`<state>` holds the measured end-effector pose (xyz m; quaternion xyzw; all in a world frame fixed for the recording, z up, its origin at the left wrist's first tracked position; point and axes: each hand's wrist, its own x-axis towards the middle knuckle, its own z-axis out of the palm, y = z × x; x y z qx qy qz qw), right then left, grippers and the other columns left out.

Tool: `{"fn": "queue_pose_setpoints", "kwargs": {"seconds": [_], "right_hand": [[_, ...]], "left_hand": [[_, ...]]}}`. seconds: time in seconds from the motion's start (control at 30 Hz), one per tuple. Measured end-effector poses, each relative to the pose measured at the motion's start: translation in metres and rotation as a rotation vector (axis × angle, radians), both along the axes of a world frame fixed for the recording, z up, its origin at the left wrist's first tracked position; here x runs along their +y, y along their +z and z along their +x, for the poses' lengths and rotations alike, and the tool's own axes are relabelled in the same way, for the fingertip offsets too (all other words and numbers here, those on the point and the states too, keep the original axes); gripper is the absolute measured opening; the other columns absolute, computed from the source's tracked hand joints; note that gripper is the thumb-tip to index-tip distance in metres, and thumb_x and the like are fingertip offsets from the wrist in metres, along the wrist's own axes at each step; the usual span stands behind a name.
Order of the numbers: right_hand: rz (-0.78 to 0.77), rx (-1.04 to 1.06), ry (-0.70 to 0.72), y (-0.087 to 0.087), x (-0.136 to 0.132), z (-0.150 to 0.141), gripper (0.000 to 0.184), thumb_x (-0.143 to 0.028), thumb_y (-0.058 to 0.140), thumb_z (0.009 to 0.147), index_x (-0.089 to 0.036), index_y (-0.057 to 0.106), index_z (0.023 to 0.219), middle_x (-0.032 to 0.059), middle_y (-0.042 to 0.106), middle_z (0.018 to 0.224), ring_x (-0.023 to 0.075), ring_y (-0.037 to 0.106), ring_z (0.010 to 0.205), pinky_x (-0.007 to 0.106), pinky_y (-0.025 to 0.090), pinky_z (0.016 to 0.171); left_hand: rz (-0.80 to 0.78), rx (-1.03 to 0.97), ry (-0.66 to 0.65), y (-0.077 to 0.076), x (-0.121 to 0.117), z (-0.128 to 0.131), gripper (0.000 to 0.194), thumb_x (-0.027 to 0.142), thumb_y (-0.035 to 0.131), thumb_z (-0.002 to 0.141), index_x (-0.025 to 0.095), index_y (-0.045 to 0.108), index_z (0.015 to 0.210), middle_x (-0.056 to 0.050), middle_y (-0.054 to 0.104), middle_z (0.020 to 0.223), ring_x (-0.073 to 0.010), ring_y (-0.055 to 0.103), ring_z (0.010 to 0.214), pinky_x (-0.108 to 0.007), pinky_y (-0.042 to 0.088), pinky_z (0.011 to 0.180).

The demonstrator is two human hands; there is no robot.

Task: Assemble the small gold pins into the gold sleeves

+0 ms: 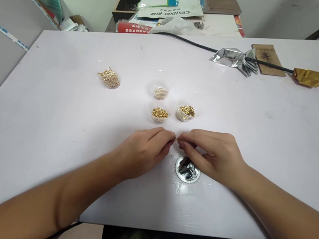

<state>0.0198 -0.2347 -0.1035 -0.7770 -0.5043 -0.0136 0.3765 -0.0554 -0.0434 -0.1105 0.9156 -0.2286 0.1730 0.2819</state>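
Observation:
Between my two hands is a thin gold-coloured metal pin (176, 140), only a short piece of it showing. My left hand (148, 149) is closed in a pinch at its left end. At the other end, the thumb and fingers of my right hand (214, 152) pinch it too. Just beyond my fingers stand a small clear cup of gold pins (160, 114) and another cup of short gold pieces (185, 113). Behind these is a clear cup (160, 93) with small pale contents. Below my right hand lies a round silvery dish (187, 170) with dark, shiny material in it.
A tilted clear cup of longer gold pins (109, 78) stands farther left on the white table (43, 127). Along the back run a black cable (193, 43), crumpled silver foil (235, 59), brown cardboard (269, 59) and a gold wrapper (312, 78).

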Motion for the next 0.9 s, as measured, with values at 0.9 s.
{"fn": "queue_pose_setpoints", "kwargs": {"seconds": [0.9], "right_hand": [[-0.009,0.224,-0.075,0.0000,0.0031,-0.0047,0.013,-0.011,0.054,0.087,-0.015,0.067,0.088,0.0014,0.066,0.070,0.0094,0.059,0.057,0.020,0.047,0.054]], "left_hand": [[0.051,-0.038,-0.018,-0.0008,-0.0012,0.0002,0.014,0.006,0.046,0.089,0.008,0.060,0.089,-0.006,0.062,0.074,-0.0115,0.055,0.062,-0.022,0.047,0.057]]}}
